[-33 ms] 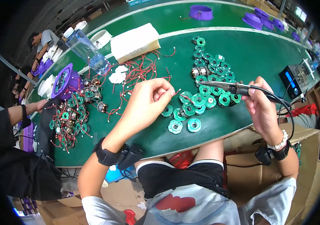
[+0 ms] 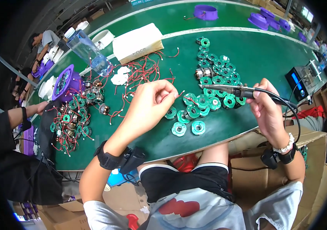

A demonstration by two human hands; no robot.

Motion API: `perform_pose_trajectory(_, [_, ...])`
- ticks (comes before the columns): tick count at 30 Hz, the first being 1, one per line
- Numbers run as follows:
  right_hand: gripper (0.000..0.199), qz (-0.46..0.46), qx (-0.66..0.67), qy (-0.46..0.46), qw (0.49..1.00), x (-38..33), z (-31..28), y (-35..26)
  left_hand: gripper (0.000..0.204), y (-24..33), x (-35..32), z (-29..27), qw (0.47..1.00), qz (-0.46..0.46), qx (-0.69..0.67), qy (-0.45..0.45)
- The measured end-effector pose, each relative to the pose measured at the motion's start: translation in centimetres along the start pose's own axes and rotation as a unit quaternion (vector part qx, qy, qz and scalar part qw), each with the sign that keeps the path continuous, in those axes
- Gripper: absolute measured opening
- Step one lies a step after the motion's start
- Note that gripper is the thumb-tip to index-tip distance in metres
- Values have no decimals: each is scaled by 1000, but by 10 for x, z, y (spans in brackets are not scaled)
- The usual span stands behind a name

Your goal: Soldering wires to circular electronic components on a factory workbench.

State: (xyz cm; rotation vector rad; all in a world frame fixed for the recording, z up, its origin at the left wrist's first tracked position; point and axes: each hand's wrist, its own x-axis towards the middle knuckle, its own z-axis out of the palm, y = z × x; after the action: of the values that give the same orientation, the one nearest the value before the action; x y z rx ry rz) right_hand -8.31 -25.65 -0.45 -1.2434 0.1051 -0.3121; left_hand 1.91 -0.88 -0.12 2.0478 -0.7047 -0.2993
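Note:
My left hand (image 2: 148, 103) is closed in a pinch on a thin red wire (image 2: 181, 93), whose end pokes out past the fingertips. In my right hand (image 2: 267, 111) is a soldering iron (image 2: 244, 91), held like a pen with its tip pointing left. The tip hovers over or touches a cluster of small motors with round green circuit boards (image 2: 218, 80); which of the two I cannot tell. Closer to my left fingertips lie more green-board motors (image 2: 192, 111). Behind my left hand spreads a tangle of red wires (image 2: 144, 73), beside a crumpled white tissue (image 2: 120, 76).
Wired motors (image 2: 71, 122) are heaped at the left by a purple ring housing (image 2: 68, 82). A water bottle (image 2: 90, 53) and a white box (image 2: 137, 43) stand behind. The soldering station (image 2: 301, 82) is at the right, its cable trailing near my right hand. A co-worker's hand (image 2: 40, 108) is at far left.
The soldering iron's tip has shifted very slightly left and down. My left hand and the wire have stayed practically still.

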Motion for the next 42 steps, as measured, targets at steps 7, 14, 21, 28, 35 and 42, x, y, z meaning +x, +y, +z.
perform_pose_trajectory(7, [15,13,-32,-45,998,-1,0,2,9,-3,-4,2,999,18,-29,26])
perform_pose_trajectory(14, [15,36,-31,-55,997,1,-3,6,8,-7,-4,1,999,32,-19,29])
perform_pose_trajectory(21, [15,44,-30,-59,997,5,-5,5,8,-3,-4,0,999,26,-3,26])
perform_pose_trajectory(28, [15,41,-44,-71,996,9,-7,-1,4,6,-18,6,998,51,4,22])
perform_pose_trajectory(35, [15,58,-56,-108,991,15,-12,-12,6,16,-31,13,983,135,125,23])
perform_pose_trajectory(42, [18,53,-84,-127,987,14,-10,-12,8,14,-34,12,982,150,110,33])
